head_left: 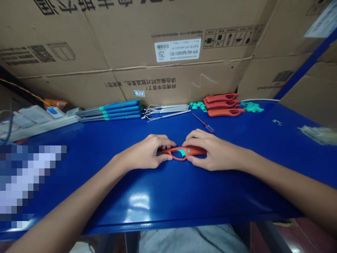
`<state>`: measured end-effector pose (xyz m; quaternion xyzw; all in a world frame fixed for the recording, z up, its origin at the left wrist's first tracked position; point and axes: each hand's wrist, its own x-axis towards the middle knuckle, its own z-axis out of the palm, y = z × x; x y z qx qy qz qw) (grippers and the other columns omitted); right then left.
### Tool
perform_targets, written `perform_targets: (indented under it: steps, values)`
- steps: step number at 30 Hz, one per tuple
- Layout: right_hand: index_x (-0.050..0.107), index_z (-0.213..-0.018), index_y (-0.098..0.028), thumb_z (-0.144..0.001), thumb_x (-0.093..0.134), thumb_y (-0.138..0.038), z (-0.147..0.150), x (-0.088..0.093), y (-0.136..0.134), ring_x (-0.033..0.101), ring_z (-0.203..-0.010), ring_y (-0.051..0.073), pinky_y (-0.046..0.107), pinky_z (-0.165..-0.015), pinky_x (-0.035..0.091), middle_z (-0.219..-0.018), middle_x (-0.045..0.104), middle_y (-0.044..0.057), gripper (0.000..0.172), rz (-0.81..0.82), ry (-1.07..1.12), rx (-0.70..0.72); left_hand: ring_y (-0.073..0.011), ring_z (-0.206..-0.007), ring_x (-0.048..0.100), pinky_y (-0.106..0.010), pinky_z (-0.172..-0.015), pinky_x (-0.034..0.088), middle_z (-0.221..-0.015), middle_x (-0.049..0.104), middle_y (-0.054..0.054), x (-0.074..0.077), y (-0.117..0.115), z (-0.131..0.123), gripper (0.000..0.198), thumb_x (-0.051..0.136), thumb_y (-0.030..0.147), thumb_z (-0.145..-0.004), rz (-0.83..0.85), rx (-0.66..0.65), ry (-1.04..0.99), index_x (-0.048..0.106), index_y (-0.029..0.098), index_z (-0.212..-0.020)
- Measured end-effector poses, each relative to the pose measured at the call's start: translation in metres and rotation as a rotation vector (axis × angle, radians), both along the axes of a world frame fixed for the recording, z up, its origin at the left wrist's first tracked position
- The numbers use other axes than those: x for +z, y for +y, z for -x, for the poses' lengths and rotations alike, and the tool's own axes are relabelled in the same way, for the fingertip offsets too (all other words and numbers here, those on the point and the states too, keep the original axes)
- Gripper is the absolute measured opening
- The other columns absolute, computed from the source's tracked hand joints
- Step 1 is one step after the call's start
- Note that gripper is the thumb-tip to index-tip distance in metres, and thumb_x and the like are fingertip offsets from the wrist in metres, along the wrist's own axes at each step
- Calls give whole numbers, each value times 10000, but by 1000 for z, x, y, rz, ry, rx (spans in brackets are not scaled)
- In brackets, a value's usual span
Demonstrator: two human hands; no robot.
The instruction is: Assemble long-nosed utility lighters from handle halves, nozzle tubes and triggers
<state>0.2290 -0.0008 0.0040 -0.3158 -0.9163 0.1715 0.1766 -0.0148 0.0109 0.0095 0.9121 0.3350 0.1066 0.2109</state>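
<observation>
An orange gas lighter (196,150) with a green trigger lies crosswise between my hands, just above or on the blue table. My left hand (147,151) closes round its nozzle end at the left, fingertips on the orange front; most of the metal rod is hidden in that hand. At the other end, my right hand (210,149) grips the handle, with thumb below and fingers above, near the trigger loop. Behind the hands a small screwdriver (208,127) with a clear handle rests on the table.
Along the back lie stacked blue lighters (123,109), metal rods with wires (173,109), green caps (197,106), orange-red lighter bodies (222,105) and green triggers (252,106). A power strip (39,123) stands at left. Cardboard (131,42) walls the back. A plastic bag (317,134) lies at right.
</observation>
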Motion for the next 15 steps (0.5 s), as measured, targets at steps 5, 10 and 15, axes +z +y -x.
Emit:
perform_targets:
  steps: [5,10,15]
  values:
    - [668,-862,-162,-907,576,-283,20,-11,-10,534,-953,199,353,-867,477,-983,576,91,159,-108,51,-9,-167,-871,629,-266,-756,483,-978,684,-50,-8,-2,-6,213,602,177,-853,-2,-5,-114,667,183,-1056]
    - [616,-842,-115,-958,446,-201,27,-19,-12,526,-937,216,382,-855,474,-966,554,133,222,-235,-32,-1,-156,-833,620,-259,-736,484,-939,695,-41,-12,-3,-8,261,570,158,-854,-46,-6,-165,655,177,-1100]
    - [598,-900,-105,-967,389,-217,26,-23,-11,495,-894,239,409,-806,463,-970,558,153,246,-366,-140,-20,-149,-809,616,-257,-723,484,-928,700,-47,-16,-2,-9,253,553,154,-859,-65,-9,-199,653,156,-1092]
